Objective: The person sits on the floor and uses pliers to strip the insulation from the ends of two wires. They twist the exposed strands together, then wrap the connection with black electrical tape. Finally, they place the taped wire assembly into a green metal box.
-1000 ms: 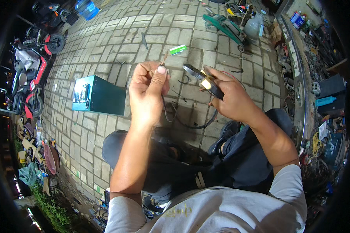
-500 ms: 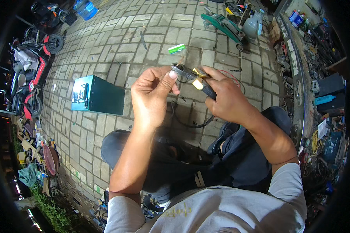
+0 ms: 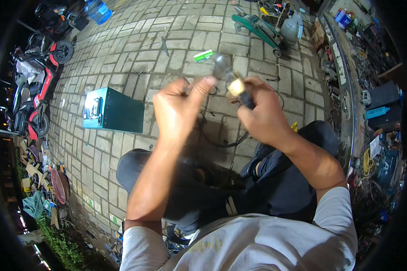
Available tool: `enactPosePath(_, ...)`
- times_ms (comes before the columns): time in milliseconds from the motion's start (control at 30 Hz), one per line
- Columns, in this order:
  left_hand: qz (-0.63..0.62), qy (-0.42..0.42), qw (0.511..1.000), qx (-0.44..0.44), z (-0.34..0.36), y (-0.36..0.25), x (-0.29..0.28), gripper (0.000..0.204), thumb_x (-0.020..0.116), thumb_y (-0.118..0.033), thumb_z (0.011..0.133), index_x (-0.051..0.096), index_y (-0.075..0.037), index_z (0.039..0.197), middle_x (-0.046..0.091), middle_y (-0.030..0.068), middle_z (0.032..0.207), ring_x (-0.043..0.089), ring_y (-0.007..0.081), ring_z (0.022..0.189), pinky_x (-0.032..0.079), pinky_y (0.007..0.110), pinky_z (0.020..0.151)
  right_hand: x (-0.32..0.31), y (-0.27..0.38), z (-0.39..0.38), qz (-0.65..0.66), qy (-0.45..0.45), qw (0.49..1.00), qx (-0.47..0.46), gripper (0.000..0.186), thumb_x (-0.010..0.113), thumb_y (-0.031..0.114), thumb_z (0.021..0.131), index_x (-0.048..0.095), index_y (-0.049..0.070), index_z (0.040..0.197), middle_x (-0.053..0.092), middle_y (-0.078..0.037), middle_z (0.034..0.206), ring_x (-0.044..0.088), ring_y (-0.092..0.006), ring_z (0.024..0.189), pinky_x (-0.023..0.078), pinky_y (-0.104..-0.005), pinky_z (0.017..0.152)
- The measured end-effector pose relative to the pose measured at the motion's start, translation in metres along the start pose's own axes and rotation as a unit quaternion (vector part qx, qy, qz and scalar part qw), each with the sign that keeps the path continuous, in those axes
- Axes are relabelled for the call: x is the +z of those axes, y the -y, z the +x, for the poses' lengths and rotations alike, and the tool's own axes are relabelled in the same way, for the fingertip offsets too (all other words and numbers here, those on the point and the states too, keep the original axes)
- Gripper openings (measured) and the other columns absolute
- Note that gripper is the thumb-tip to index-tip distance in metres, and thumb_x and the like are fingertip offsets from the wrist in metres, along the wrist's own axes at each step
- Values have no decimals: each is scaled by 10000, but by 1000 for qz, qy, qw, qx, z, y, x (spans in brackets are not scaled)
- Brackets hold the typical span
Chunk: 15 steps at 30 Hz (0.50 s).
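My right hand (image 3: 264, 108) is wrapped round pliers (image 3: 236, 86) with yellow-and-black handles, whose jaws are smeared by motion. Close beside them, my left hand (image 3: 176, 108) is closed in a pinch between thumb and fingers; what it holds is too small and blurred to name. Below both hands a black cable (image 3: 226, 145) curves over the paving. Past the fingertips lies a small green-and-white packet (image 3: 204, 56).
A dark green box (image 3: 124, 110) stands on the paving at left. Far right are a green wheeled jack-like tool (image 3: 257, 30) and a clear jug (image 3: 291, 30). A red scooter (image 3: 43, 90) and a blue water bottle (image 3: 98, 12) stand far left. Clutter fills the right-hand shelf (image 3: 377, 113).
The pliers have turned and shifted slightly right, their jaws now blurred. My left hand has moved slightly, its fingers more curled, and the thin brownish strands seen near the jaws no longer show clearly.
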State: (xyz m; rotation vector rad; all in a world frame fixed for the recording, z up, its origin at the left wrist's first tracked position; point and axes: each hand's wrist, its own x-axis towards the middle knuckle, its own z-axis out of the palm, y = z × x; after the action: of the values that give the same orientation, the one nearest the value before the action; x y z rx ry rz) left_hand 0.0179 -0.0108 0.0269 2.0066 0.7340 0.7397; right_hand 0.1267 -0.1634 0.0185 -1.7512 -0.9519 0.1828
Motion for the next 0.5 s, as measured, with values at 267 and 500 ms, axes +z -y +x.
enactPosePath(267, -136, -37, 987, -82, 24, 27, -60, 384, 523, -297, 968, 580, 26, 1167, 391, -66, 687, 325, 48, 580, 256, 202, 517, -36, -70, 19, -219, 237, 927, 191, 191, 578, 133, 746, 628, -21, 848, 609, -207, 680, 619, -314, 635, 470, -425, 592)
enactPosePath(500, -204, 89, 972, -74, 13, 40, -76, 311, 494, -224, 979, 590, 45, 1099, 528, -4, 797, 423, 82, 685, 337, 211, 644, 8, -114, -50, -328, 500, 796, 96, 469, 652, 421, 803, 648, -39, 897, 634, -257, 979, 624, -355, 916, 483, -403, 835)
